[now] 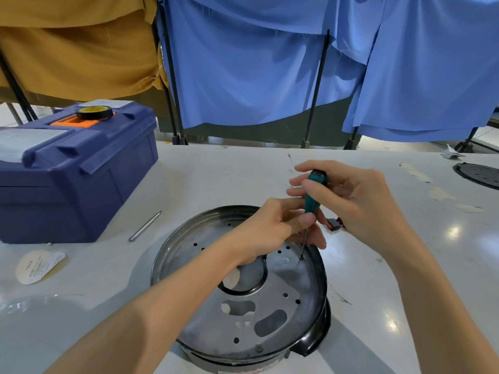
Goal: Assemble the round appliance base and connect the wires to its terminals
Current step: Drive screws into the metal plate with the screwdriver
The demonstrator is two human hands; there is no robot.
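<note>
Right hand (351, 201) grips the upper handle of the teal-handled screwdriver (314, 190), fingers curled round it. Left hand (272, 230) pinches the lower handle and thin shaft. The tip sits on a small screw (301, 257) just below the left fingertips, near the rim of the round grey metal appliance base (283, 314). The base lies flat on the white table (359, 292) under the left wrist. Small black-and-red part (336, 225) on the table beneath the right palm. Thin metal rod (145, 225) and blue plastic toolbox (67, 171) well left of the left hand.

Blue toolbox (67, 171) — tape roll (94, 112) on top; metal rod (145, 226) beside.
</note>
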